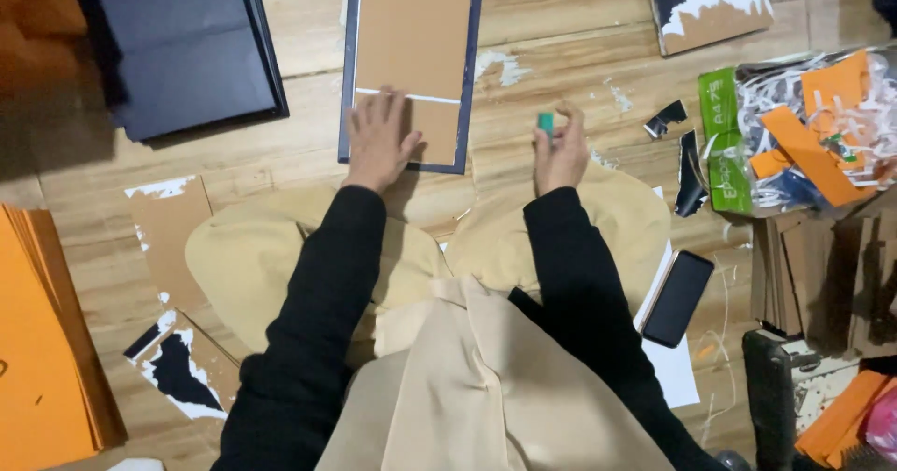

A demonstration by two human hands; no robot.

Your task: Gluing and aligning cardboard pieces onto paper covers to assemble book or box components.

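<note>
cardboard panel [412, 32] pressed by left hand [380, 141]; right hand [561, 149] grips green object [546, 122].

Floor [561, 32]: pale wood planks, matt, grain visible, flecked with torn white paper; board panel [414, 50] under the left hand [378, 139]: brown matt cardboard, smooth, edged in dark paper wrap; small teal object [546, 121] in the right hand [561, 153]: possibly plastic, too small to tell; folder [187, 46] at the floor's upper left corner: dark matt paper-covered board; phone [677, 297] near the right edge: glossy black glass; sleeves: black matt cloth; orange sheets [37, 340] at the left edge: smooth matt card.
</note>
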